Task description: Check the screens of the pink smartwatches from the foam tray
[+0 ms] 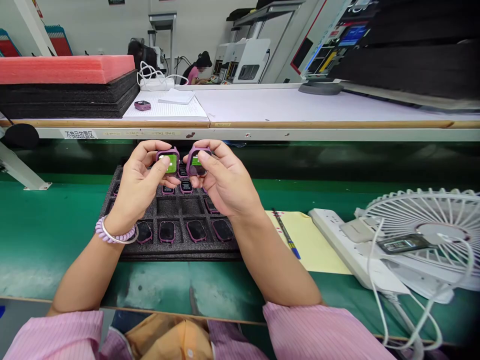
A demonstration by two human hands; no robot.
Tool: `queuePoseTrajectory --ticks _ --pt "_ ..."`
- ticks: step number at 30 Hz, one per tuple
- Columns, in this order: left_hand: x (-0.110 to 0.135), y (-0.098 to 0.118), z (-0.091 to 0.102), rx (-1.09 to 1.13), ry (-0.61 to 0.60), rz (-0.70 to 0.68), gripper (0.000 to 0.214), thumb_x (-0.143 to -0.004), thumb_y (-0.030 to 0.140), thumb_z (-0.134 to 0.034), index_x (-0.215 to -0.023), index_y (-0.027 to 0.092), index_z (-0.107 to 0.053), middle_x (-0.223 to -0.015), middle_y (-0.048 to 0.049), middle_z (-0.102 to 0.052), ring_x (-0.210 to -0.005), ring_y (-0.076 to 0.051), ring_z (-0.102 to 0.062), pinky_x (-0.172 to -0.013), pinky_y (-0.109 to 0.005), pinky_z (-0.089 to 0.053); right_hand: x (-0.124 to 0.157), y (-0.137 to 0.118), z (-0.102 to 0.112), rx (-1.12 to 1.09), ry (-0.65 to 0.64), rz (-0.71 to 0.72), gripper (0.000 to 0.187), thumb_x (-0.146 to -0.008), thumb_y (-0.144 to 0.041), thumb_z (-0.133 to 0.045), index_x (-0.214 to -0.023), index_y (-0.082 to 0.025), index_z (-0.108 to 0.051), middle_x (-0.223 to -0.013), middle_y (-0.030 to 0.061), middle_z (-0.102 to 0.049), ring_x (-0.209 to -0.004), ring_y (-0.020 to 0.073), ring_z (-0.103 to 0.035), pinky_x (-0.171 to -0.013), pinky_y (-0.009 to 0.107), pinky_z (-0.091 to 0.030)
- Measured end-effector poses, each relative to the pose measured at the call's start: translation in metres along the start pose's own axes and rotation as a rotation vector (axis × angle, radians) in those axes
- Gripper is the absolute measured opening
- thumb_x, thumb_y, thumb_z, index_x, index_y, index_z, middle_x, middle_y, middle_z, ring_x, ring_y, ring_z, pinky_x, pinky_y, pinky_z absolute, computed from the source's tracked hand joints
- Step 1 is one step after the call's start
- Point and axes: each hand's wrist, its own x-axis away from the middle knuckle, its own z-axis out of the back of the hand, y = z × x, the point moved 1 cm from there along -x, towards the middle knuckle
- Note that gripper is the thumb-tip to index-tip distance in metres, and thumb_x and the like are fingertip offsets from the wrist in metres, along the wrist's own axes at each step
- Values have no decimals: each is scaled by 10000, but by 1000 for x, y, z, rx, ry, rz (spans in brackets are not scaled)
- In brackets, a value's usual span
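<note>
My left hand (pixel 144 172) is closed on a purple-framed smartwatch case (pixel 173 163) with a lit green screen, its thumb resting on the glass. Close beside it, my right hand (pixel 221 175) grips a second purple smartwatch case (pixel 194 170), whose screen is partly green and partly dark under the thumb. Both are held above a black foam tray (pixel 150 255) with square pockets. In the front row of the tray lie several dark-screened watch cases (pixel 196 230). Farther back, a few cases (pixel 186 186) show white text on their screens. Two middle pockets hold nothing.
On the right are a yellow sheet (pixel 322 245) with a pen (pixel 287 234), a white power strip (pixel 337 245) and a white fan (pixel 431 225) with loose cables. A shelf (pixel 255 107) crosses behind, bearing foam sheets (pixel 67 70), a notebook (pixel 180 110) and another watch case (pixel 142 105). A person sits beyond.
</note>
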Motion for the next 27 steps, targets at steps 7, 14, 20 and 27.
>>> queuePoseTrajectory --ticks 7,14,20,27 --pt "0 0 1 -6 -14 -27 430 -803 224 -847 -1152 234 -595 -1064 -6 -683 -666 -88 -722 -662 -170 -652 0 -1 0 -8 -13 12 529 -854 -583 -890 -1141 -259 -586 -990 -2 -654 -629 95 -573 -556 215 -506" --pt "0 0 1 7 0 6 385 -872 384 -835 -1149 243 -608 -985 -1 -690 -630 -104 -711 -612 -191 -640 1 -1 0 17 -5 3 538 -858 -601 -879 -1154 -262 -584 -1026 8 -657 -648 102 -576 -560 222 -515" --pt "0 2 1 25 11 27 262 -950 393 -710 -1136 234 -619 -902 8 -675 -623 -121 -718 -595 -206 -644 1 -2 -2 -19 7 1 562 -809 -593 -921 -1124 -260 -596 -994 1 -662 -635 100 -574 -552 214 -505" --pt "0 1 0 22 -13 45 464 -830 185 -687 -1276 250 -578 -1145 -32 -704 -773 -128 -764 -753 -238 -698 0 -1 0 12 -9 11 539 -855 -602 -878 -1147 -261 -581 -1027 11 -662 -656 104 -571 -564 220 -514"
